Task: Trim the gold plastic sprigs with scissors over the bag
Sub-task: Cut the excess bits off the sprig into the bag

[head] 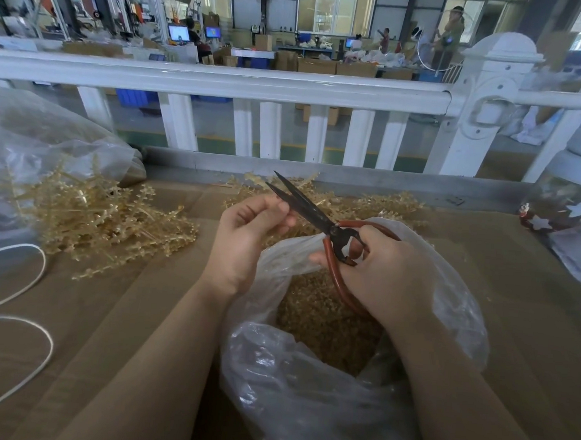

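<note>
Across the lower centre of the frame, a clear crinkled plastic bag point(323, 400) gapes open, holding a heap of small gold trimmings point(321, 319). Left of centre lies a loose pile of gold plastic sprigs point(104, 223); they look light, springy and snag-prone, best taken by the stem. Above the bag, the right hand point(390, 275) grips red-handled black scissors point(316, 217), blades parted. The left hand point(248, 234) has its fingertips pinched together beside the blades; what they hold is hidden

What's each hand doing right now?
Left hand: fingers curled; what they pinch cannot be told.
Right hand: grips the scissors, blades slightly apart.
</note>
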